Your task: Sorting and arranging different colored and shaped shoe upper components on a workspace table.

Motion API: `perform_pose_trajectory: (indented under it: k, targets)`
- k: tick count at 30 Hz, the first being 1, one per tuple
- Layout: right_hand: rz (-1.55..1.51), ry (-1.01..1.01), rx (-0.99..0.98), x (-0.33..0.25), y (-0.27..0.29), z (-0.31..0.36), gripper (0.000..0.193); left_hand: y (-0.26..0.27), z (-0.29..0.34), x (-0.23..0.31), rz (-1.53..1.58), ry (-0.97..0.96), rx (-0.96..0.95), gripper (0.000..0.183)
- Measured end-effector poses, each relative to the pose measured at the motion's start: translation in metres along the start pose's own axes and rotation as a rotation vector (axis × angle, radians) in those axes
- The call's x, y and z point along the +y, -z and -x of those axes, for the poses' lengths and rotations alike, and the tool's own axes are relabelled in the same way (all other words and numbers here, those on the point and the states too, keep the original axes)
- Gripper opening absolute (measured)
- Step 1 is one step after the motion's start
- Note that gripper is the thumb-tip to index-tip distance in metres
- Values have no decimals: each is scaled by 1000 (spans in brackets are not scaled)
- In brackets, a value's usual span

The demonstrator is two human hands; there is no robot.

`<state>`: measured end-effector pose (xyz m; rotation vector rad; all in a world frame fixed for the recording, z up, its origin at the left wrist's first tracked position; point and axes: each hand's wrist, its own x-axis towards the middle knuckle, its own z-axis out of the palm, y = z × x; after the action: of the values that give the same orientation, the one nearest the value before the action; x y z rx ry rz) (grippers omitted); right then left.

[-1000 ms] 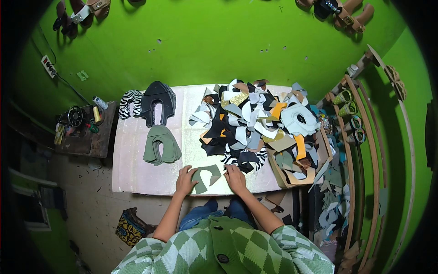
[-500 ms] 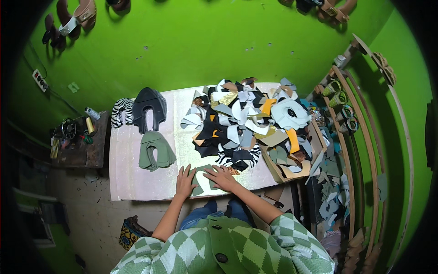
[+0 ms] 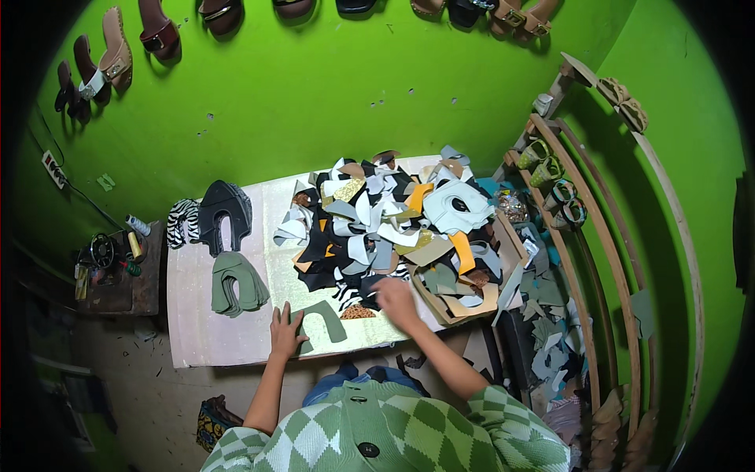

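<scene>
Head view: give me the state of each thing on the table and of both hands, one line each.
Green cut piece: flat on the table, under the left hand's fingertips.
Left hand: open, fingers spread, pressing the piece's edge.
Right hand: reaching into the scrap pile's near edge; grip unclear.
Scrap pile: heaped, mixed colours.
Green stack: stacked, untouched.
Black stack: stacked, untouched.
Cardboard box: open, full.

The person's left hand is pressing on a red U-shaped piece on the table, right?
Not quite. In the head view the left hand does press on a U-shaped piece on the table, but that piece is olive green, not red.
</scene>
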<state>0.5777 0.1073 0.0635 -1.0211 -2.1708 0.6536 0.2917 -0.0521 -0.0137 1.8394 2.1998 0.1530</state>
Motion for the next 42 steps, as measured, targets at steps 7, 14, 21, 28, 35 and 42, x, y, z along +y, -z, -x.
perform_pose_trajectory:
  k: [7, 14, 21, 28, 35, 42]
  targets:
    - [532, -707, 160, 98, 77, 45, 24, -2, -1, 43, 198, 137, 160, 70]
    - [260, -766, 137, 122, 85, 54, 26, -8, 7, 80, 260, 130, 224, 65]
    - [5, -600, 529, 144, 110, 41, 16, -15, 27, 91, 294, 180, 287, 62]
    - [361, -417, 399, 108, 108, 24, 33, -21, 41, 102, 353, 204, 287, 62]
    - [-14, -363, 269, 127, 91, 18, 21, -19, 42, 97, 354, 219, 320, 60]
    - [397, -465, -1, 133, 81, 20, 17, -23, 48, 87, 386, 258, 330, 61]
